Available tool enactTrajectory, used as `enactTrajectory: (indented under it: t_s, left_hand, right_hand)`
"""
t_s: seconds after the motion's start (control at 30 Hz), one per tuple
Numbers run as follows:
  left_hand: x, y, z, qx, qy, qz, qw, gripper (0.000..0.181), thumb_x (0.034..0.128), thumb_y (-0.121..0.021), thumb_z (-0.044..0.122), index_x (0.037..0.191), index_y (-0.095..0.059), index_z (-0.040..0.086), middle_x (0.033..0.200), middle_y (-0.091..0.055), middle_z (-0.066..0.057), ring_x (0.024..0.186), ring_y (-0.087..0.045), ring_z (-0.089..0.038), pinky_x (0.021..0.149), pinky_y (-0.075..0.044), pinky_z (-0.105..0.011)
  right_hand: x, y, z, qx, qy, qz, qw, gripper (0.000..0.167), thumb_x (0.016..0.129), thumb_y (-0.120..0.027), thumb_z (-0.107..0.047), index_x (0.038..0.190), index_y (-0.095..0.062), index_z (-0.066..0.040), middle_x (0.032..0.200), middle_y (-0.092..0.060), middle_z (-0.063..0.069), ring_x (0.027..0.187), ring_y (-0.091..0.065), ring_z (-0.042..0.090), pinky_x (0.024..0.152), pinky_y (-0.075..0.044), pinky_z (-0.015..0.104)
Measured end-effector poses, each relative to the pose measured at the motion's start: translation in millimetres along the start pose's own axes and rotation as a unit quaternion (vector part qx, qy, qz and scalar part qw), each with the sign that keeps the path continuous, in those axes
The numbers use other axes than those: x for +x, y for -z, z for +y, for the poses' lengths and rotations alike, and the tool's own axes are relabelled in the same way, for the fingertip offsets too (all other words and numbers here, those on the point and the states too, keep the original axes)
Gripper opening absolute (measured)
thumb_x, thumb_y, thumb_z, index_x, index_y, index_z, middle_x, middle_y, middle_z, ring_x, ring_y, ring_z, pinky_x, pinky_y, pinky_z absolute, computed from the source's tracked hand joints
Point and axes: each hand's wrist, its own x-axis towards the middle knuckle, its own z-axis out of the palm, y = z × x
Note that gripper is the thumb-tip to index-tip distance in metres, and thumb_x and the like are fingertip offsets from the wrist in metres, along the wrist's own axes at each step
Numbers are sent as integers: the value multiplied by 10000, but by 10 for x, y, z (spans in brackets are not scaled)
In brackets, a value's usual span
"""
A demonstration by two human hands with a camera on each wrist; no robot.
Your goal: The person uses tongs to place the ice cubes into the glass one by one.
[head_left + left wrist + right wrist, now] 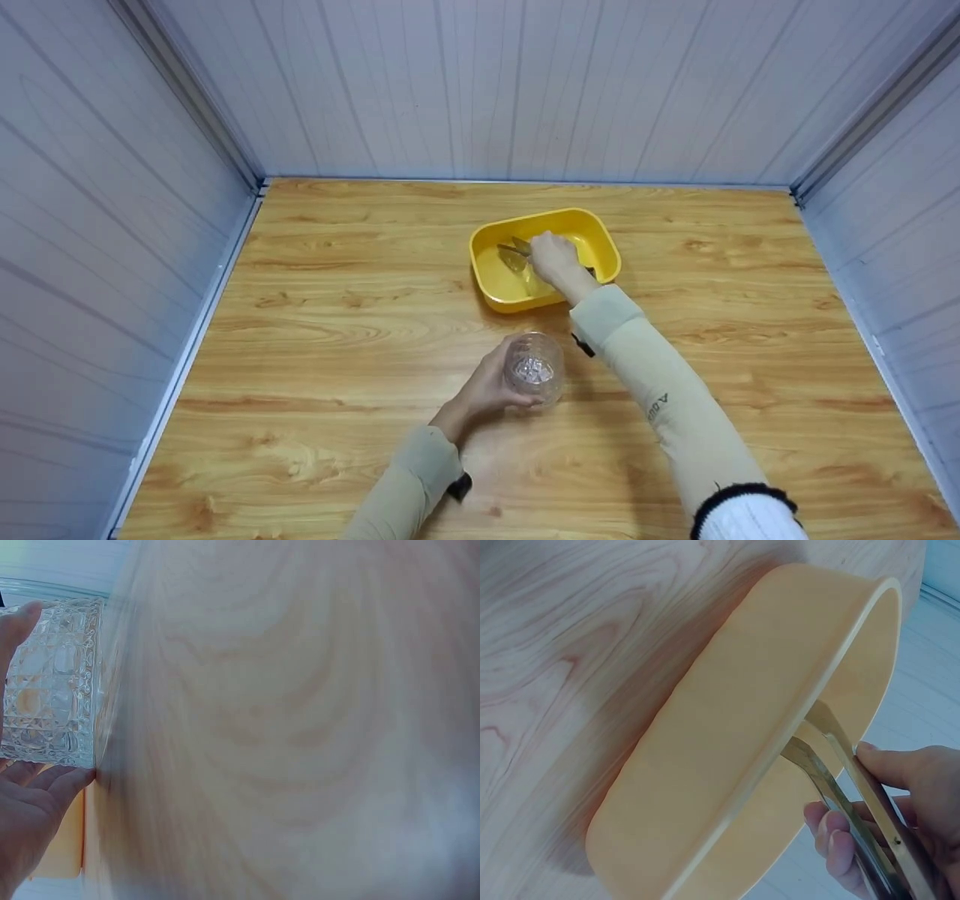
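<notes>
My left hand (491, 381) grips a clear cut-glass tumbler (534, 367) from its left side, thumb at the near side. In the left wrist view the tumbler (56, 682) shows a faceted pattern, with its base at the wooden tabletop. My right hand (555, 259) reaches over a yellow plastic basin (517, 306). In the right wrist view that hand (922, 795) holds metal tongs (896, 840) between thumb and fingers. The tongs' arms stand slightly apart and their tips go down inside the basin, hidden behind its wall. What lies between the tips cannot be made out.
The basin stands beyond the tumbler on the wood-grain table (337, 337). White panel walls (480, 90) enclose the table at the back, left and right. My right forearm crosses the table to the right of the tumbler.
</notes>
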Motion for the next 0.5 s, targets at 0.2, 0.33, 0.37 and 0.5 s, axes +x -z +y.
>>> enactTrajectory:
  t_s: [0.2,0.33,0.37,0.5]
  left_hand:
    - [1,-6,-3,36,4,38,10000,901,530,-818,22,1288,-331,-7,1222,-468,-175,1135,-438,-298,987,-340,-360]
    - [-9,-5,16,71,-71,45,9999,915,528,-823,31,1294,-325,-19,1222,-471,-175,1131,-442,-285,985,-340,-333]
    - [-11,-3,23,73,-121,52,9999,917,527,-823,30,1294,-324,-23,1222,-471,-177,1130,-442,-284,985,-338,-329]
    - [-15,2,37,68,-284,71,9995,918,524,-822,19,1290,-321,-38,1225,-469,-183,1132,-441,-289,990,-332,-328]
  right_hand:
    - [-2,-5,-5,30,75,106,9999,178,852,-546,-118,893,-644,25,880,-619,180,779,-595,325,634,-518,431]
    - [-4,-8,-12,78,81,150,9998,163,855,-519,-83,874,-645,19,876,-623,178,774,-599,326,629,-521,431]
    - [-6,-9,-13,74,88,155,9998,163,858,-512,-75,871,-645,18,873,-624,178,772,-600,327,626,-523,431]
    - [-15,-6,-11,83,100,167,9998,186,883,-463,-46,867,-638,17,863,-622,177,761,-602,322,612,-525,431]
